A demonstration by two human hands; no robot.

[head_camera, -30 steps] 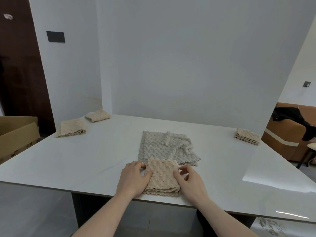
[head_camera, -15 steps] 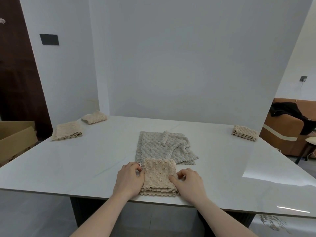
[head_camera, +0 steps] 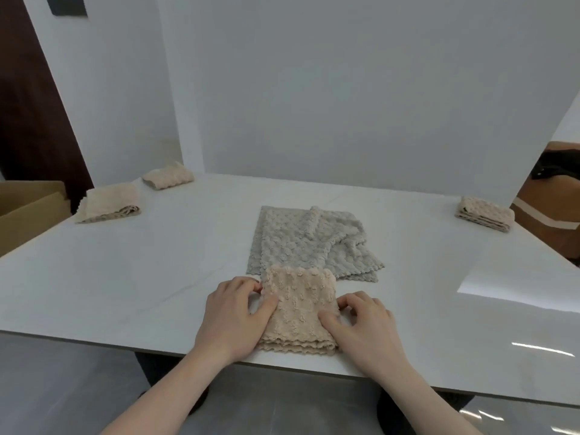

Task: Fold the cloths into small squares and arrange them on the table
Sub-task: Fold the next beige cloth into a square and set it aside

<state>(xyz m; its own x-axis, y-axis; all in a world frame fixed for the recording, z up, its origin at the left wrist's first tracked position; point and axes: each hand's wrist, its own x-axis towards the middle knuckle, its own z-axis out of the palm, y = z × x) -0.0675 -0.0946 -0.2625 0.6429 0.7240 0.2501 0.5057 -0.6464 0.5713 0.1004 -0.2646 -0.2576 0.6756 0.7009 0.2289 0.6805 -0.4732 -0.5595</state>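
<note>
Cloth in beige, the folded beige cloth, lies at the near edge of the white table directly in front of you, its scalloped layered edges facing you. Your left hand grips its left side, thumb lying on top and fingers curled at the edge; how far those fingers reach under the fabric is hidden. Your right hand holds the right side the same way, thumb pressed on top and fingers bent against the edge, their tips tucked out of sight. Just beyond, the grey cloth lies loosely spread, and the beige square's far edge overlaps its near edge. Three more folded beige cloths sit well apart: the left near cloth by the table's left edge, the left far cloth in the far left corner, and the right cloth in the far right corner. A cardboard box is cut off at the left border, and brown furniture at the right is only partly visible.
</note>
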